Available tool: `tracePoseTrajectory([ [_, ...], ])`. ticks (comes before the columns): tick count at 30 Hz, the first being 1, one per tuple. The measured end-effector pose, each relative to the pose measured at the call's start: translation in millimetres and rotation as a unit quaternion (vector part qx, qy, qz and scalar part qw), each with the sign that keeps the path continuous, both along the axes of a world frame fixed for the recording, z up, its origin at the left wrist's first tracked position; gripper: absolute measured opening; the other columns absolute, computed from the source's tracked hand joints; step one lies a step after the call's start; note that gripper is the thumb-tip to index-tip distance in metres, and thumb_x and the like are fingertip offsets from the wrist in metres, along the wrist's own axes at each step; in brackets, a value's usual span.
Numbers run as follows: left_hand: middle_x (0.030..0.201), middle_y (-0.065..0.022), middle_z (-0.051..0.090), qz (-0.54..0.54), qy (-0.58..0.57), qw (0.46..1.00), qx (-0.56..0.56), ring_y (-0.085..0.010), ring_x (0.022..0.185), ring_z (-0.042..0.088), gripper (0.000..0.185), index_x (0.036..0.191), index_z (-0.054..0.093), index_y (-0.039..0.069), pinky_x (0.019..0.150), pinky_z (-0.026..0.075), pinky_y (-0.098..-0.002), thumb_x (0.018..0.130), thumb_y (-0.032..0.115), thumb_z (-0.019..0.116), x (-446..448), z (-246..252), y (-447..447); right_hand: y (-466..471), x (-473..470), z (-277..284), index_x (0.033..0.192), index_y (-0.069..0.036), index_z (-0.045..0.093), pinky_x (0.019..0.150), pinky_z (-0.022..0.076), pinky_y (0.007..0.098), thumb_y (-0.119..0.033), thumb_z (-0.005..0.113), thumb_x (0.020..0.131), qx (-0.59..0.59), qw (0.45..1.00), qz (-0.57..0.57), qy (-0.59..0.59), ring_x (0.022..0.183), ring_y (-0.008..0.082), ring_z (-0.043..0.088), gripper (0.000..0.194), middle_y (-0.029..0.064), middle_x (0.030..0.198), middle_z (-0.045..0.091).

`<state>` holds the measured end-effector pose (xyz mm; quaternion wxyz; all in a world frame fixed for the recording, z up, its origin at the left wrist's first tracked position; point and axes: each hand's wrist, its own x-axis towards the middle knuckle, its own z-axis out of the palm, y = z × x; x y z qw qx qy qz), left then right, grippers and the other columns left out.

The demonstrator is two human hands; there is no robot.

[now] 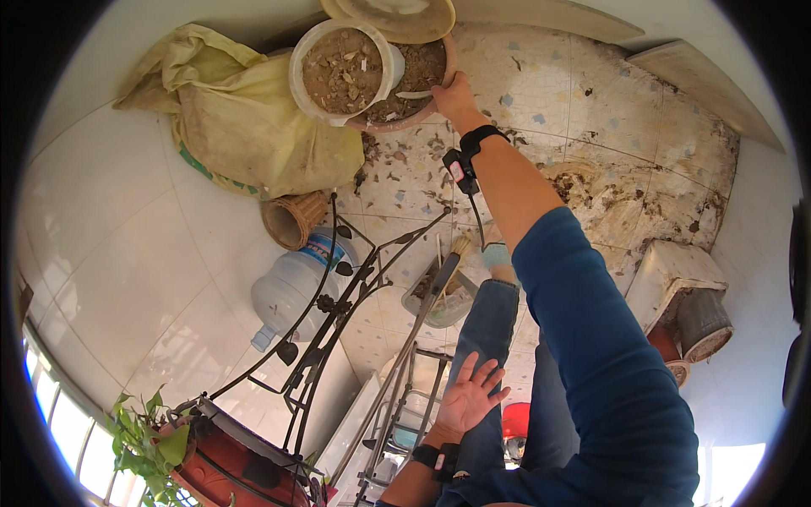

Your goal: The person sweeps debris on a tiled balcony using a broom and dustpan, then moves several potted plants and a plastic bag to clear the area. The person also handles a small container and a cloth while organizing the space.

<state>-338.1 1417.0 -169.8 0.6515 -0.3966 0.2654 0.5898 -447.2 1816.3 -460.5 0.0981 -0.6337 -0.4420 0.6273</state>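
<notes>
At the top, my right hand point(454, 98) grips the right rim of a wide brown plant pot point(405, 120) holding dry soil. A white plastic bucket point(389, 95), also with soil and bits of debris in it, sits tilted in the pot's left part. Behind them a yellowish round lid or basin point(405, 19) covers the pot's far edge. My left hand point(469, 399) is held palm up over my left thigh, fingers spread and nothing in it.
A yellow woven sack point(253, 120) slumps left of the pot. Below it are a wicker basket point(294, 218), a large plastic water bottle point(294, 291) and a black metal plant stand point(336, 310). A dustpan point(418, 298) lies beside my foot. White planters point(675, 282) stand right; debris litters the tiles.
</notes>
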Motion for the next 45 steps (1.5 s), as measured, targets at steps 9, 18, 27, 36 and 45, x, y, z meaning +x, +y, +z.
tracePoseTrajectory([
  [9, 0.136, -0.0081, 0.036, -0.033, -0.012, 0.999, -0.008, -0.0264, 0.126, 0.032, 0.051, 0.137, 0.029, 0.023, 0.103, 0.024, -0.0508, 0.088, 0.017, 0.042, 13, 3, 12, -11, 14, -7, 0.109, 0.001, 0.04, 0.074, 0.0448, 0.0448, -0.016, 0.06, 0.073, 0.028, 0.999, -0.003, -0.018, 0.089, 0.0408, 0.057, 0.045, 0.0271, 0.096, 0.057],
  [18, 0.135, -0.0076, 0.038, -0.046, -0.015, 0.998, -0.038, -0.026, 0.125, 0.034, 0.051, 0.136, 0.031, 0.024, 0.104, 0.023, -0.0504, 0.087, 0.02, 0.044, 18, 3, 12, -65, 75, -11, 0.11, 0.002, 0.04, 0.072, 0.0459, 0.0438, -0.019, 0.061, 0.072, 0.046, 0.996, -0.062, -0.031, 0.086, 0.0406, 0.058, 0.048, 0.0258, 0.094, 0.058],
  [27, 0.135, -0.0057, 0.039, -0.084, -0.009, 0.996, -0.027, -0.0251, 0.124, 0.036, 0.049, 0.136, 0.032, 0.026, 0.105, 0.022, -0.0504, 0.088, 0.022, 0.043, 30, -1, 6, -137, 180, -7, 0.118, 0.0, 0.038, 0.067, 0.0465, 0.0395, -0.02, 0.061, 0.075, -0.01, 0.993, -0.118, -0.015, 0.082, 0.034, 0.059, 0.053, 0.0219, 0.093, 0.058],
  [36, 0.136, -0.0081, 0.036, -0.081, -0.039, 0.995, -0.033, -0.0259, 0.124, 0.034, 0.051, 0.136, 0.031, 0.023, 0.104, 0.023, -0.0493, 0.087, 0.015, 0.041, 46, -3, -1, -210, 280, 6, 0.121, -0.005, 0.037, 0.06, 0.0495, 0.0321, -0.009, 0.057, 0.079, -0.115, 0.975, -0.186, -0.035, 0.072, 0.0216, 0.061, 0.047, 0.0147, 0.087, 0.06],
  [45, 0.134, -0.0064, 0.04, -0.138, -0.014, 0.989, -0.047, -0.0267, 0.123, 0.036, 0.05, 0.135, 0.033, 0.026, 0.104, 0.023, -0.05, 0.086, 0.022, 0.044, 56, -4, -10, -204, 340, 33, 0.136, -0.004, 0.02, 0.071, 0.0498, 0.0323, -0.013, 0.068, 0.075, -0.115, 0.986, -0.115, -0.022, 0.081, 0.0228, 0.062, 0.078, 0.0189, 0.092, 0.062],
])
